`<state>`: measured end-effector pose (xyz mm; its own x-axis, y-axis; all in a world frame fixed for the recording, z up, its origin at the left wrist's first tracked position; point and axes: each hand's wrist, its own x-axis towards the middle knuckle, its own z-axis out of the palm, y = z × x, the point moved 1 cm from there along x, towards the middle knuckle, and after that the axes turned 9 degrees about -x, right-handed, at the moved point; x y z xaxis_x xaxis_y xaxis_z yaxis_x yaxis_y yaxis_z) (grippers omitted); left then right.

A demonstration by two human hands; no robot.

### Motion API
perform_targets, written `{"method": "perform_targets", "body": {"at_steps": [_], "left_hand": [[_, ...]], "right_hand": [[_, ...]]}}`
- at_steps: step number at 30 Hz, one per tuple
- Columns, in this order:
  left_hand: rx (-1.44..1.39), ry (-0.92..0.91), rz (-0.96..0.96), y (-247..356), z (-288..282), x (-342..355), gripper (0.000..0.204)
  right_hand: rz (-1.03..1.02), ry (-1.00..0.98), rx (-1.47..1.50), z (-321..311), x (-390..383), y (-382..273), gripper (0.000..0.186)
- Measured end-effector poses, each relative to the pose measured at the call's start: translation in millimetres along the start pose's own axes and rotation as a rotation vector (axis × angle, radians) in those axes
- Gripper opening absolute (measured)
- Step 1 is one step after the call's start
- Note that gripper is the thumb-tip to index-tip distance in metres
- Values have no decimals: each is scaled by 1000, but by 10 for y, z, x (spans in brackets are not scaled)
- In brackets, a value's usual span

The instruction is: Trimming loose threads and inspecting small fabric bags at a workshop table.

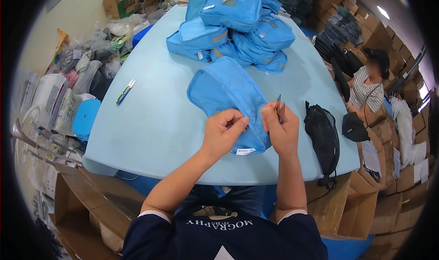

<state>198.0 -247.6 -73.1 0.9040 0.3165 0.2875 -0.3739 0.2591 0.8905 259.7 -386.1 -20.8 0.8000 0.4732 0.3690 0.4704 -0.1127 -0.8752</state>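
A blue zippered fabric pouch [228,88] lies in front of me on the light blue table, with a small white label at its near edge. My left hand [225,131] is closed, pinching the pouch near its seam with thumb and forefinger. Just across from it, my right hand [282,126] is curled around small metal snips [280,108], whose blades point up and away from me. The right thumb and forefinger are pressed together beside the pouch's edge; whether they also grip cloth or a thread I cannot tell.
Several similar blue pouches [231,11] are heaped at the table's far side. Thread snips with green and blue handles [122,97] lie at the left. A black mesh bag [322,139] rests by the right edge. Beyond it sits another person [368,88]. Cardboard boxes [338,205] stand below the table.
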Motion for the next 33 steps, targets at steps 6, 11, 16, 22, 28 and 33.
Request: {"method": "perform_targets", "body": {"at_steps": [6,11,16,22,28,33], "left_hand": [[-63,57,62,-55,13,-11,12],[-29,52,140,-67,21,-17,13],[32,45,193,-48,35,-25,13],[-45,155,85,-41,-56,66,14],[-122,138,17,-36,-109,119,13],[-147,152,14,-73,-86,104,13]], "right_hand": [[-261,-117,-57,-105,-116,70,7],[-185,30,-122,67,-93,-78,12],[-312,86,-517,117,-77,26,18],[-632,-301,-285,114,-217,-147,10],[-20,-19,6,-9,-227,-49,6],[-197,61,-275,22,11,-11,13]]}}
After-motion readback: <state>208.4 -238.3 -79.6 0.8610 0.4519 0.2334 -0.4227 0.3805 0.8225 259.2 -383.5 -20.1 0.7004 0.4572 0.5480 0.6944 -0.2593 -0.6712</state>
